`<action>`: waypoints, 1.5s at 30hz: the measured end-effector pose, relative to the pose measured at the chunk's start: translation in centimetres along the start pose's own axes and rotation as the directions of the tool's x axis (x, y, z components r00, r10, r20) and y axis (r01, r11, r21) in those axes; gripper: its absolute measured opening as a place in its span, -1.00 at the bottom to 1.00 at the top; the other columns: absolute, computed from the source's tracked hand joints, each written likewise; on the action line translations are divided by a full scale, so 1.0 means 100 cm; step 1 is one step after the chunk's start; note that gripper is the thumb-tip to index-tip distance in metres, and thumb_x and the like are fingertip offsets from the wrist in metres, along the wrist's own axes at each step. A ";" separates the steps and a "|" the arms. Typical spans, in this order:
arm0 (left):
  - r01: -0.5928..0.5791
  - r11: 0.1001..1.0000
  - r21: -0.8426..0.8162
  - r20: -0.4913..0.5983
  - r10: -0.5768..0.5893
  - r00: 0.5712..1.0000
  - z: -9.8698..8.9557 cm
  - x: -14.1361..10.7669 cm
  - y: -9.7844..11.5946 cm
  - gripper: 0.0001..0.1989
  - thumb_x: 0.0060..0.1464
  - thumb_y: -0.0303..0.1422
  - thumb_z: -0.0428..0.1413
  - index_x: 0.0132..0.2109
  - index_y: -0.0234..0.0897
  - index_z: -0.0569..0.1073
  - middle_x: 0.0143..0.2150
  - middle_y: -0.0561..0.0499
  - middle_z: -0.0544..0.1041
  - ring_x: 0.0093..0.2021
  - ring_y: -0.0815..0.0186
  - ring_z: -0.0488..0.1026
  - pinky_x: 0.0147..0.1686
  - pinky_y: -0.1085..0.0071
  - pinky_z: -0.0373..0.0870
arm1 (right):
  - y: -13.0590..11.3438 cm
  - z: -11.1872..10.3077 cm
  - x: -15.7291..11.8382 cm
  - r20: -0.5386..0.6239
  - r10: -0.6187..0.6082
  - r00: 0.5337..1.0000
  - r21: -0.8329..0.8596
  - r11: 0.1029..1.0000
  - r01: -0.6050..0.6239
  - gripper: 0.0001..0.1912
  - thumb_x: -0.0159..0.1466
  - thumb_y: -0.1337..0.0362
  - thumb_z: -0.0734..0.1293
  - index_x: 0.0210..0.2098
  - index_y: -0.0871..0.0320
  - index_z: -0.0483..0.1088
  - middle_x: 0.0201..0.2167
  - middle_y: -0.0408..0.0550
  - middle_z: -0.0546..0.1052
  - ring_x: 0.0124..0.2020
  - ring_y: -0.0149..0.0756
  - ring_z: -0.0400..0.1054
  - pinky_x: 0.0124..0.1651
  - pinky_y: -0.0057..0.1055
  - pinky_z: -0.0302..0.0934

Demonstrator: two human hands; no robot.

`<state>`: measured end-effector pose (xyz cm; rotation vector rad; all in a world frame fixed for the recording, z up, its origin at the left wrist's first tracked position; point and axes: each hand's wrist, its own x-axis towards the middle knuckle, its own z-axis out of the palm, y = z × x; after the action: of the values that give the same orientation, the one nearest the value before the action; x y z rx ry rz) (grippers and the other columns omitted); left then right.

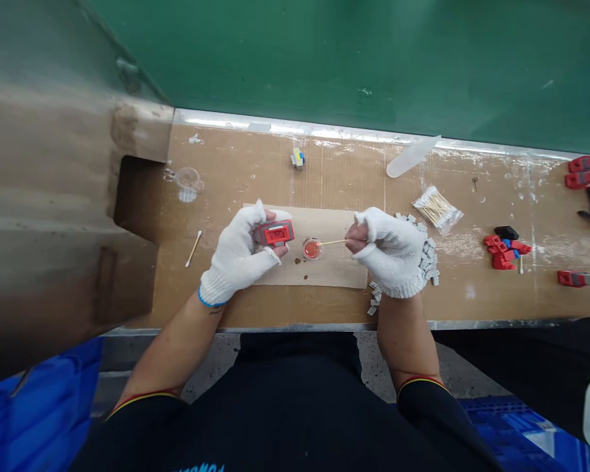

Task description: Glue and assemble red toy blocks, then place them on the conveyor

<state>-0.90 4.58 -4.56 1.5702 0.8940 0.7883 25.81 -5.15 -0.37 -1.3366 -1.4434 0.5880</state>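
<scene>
A white fingerless glove covers my left hand point(240, 254), whose fingers grip a red and grey block point(276, 233) by its sides. My right hand point(389, 249), gloved the same way, pinches a thin wooden stick point(335, 242) between thumb and finger. The stick's far end reaches a small clear dish point(313, 249) holding orange-red stuff. Under the dish lies a pale paper sheet point(324, 276) with a few brown specks. Small grey pieces point(429, 261) are heaped beside and partly behind my right hand.
Cotton swabs in a clear bag point(437, 208) lie right of centre, with red parts point(502, 254) farther right. A single swab point(193, 249) lies at the left. A yellow, blue and grey part point(297, 158) and a translucent strip point(410, 157) are at the back.
</scene>
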 end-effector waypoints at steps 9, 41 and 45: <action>-0.045 0.999 -0.020 0.020 0.045 0.999 0.004 -0.001 0.011 -0.62 0.07 -0.25 0.44 0.03 -0.20 0.64 0.14 -0.19 0.83 0.00 0.06 0.81 -0.01 0.13 0.83 | -0.001 -0.007 0.001 -0.011 -0.143 0.990 0.138 0.980 0.143 -0.69 0.48 0.16 0.60 -0.40 -0.01 0.59 -0.41 -0.14 0.66 -0.35 -0.21 0.61 -0.29 -0.20 0.59; 0.084 0.995 0.047 0.018 -0.085 0.996 0.000 0.009 0.000 -0.68 0.04 -0.26 0.40 -0.05 -0.16 0.58 0.06 -0.11 0.79 -0.03 0.03 0.74 0.01 0.05 0.76 | 0.022 0.021 0.009 0.444 -0.190 0.876 -0.200 0.932 0.304 -0.65 0.53 0.39 0.35 -0.40 0.01 0.36 -0.49 -0.23 0.45 -0.41 -0.29 0.18 -0.20 -0.27 0.14; 0.084 0.994 0.075 0.019 -0.086 0.996 0.001 0.011 0.000 -0.70 0.04 -0.28 0.39 -0.07 -0.17 0.59 0.03 -0.11 0.80 -0.07 0.05 0.74 -0.04 0.11 0.76 | 0.023 0.018 0.010 0.469 -0.254 0.846 -0.091 0.939 0.333 -0.73 0.49 0.41 0.36 -0.35 0.01 0.40 -0.42 -0.21 0.54 -0.38 -0.29 0.27 -0.20 -0.29 0.19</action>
<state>-0.28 5.47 -4.51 1.5919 0.9770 0.6822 25.33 -3.16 -2.59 -1.1104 -2.0799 0.6045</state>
